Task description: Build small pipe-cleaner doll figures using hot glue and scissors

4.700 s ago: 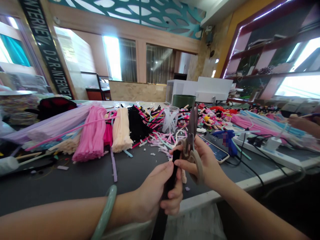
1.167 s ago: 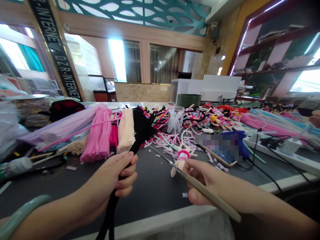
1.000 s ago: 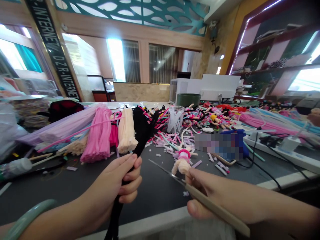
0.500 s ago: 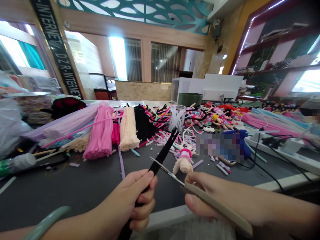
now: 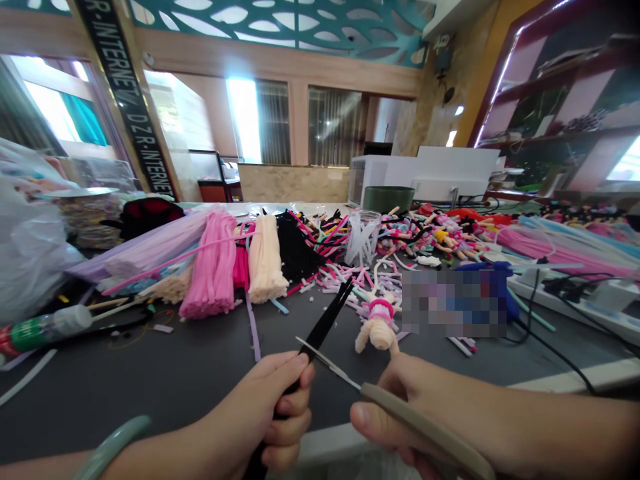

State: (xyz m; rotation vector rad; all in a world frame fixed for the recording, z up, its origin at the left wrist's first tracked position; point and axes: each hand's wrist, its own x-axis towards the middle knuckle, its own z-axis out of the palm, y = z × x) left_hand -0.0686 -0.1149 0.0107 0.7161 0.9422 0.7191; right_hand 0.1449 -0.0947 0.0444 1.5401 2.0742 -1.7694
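Note:
My left hand [image 5: 270,407] is closed around a bundle of black pipe cleaners [image 5: 326,321], whose fuzzy tips point up and away. In my right hand [image 5: 395,413] is a pair of scissors [image 5: 425,423] with beige handles. Its thin metal blades lie across the bundle just above my left thumb; whether they are cutting into it I cannot tell. Beyond the scissors, on the dark table [image 5: 200,373], lies a small cream doll-like figure [image 5: 379,328] made of pipe cleaners, with a pink band around it.
Bundles of pink [image 5: 210,267], cream [image 5: 266,260] and black pipe cleaners [image 5: 296,248] lie behind my hands. Cut pieces and small finished figures [image 5: 445,233] spread across the back. At left lies a bottle [image 5: 45,330]; at right are a power strip [image 5: 590,310] and cables.
The view has shifted slightly, so the table items appear further right. Relative to the bundle, the scissors have moved a little lower, closer to my left thumb. Both hands keep their holds.

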